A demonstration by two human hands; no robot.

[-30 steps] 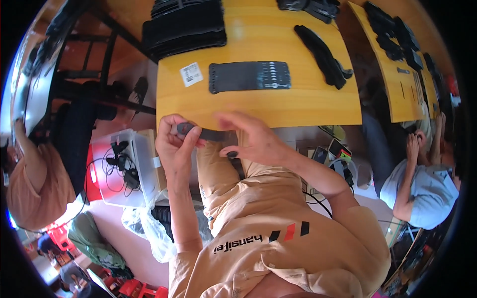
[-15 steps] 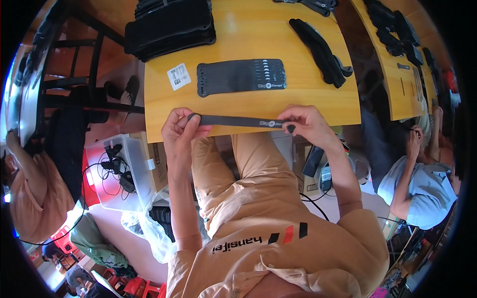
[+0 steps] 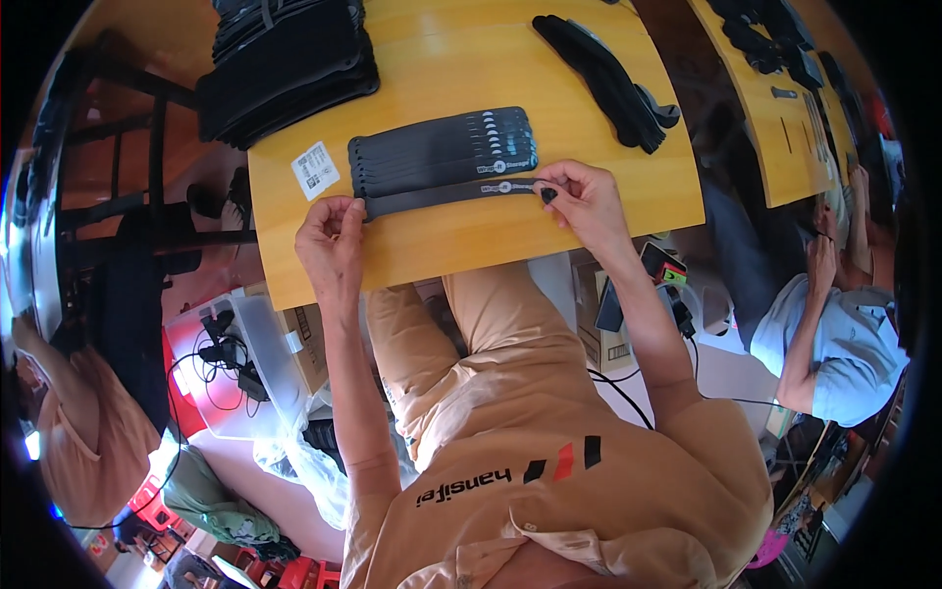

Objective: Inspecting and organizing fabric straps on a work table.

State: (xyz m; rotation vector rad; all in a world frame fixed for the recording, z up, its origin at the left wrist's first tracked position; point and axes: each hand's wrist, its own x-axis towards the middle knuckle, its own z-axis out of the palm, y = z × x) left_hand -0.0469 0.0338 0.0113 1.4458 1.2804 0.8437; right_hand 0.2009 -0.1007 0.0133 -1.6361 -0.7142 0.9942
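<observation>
**Strap stretched below the row**

Wooden table (image 3: 471,245), near edge: black strap (image 3: 446,194) pulled flat just below row of straps (image 3: 442,152), long axis left to right. Left hand (image 3: 331,236) pinching one end, right hand (image 3: 581,201) pinching the other.

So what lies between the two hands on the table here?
In the head view, a black strap spans the stretch between the left hand and right hand, each pinching one end, just below the row of laid-out straps on the wooden table.
</observation>
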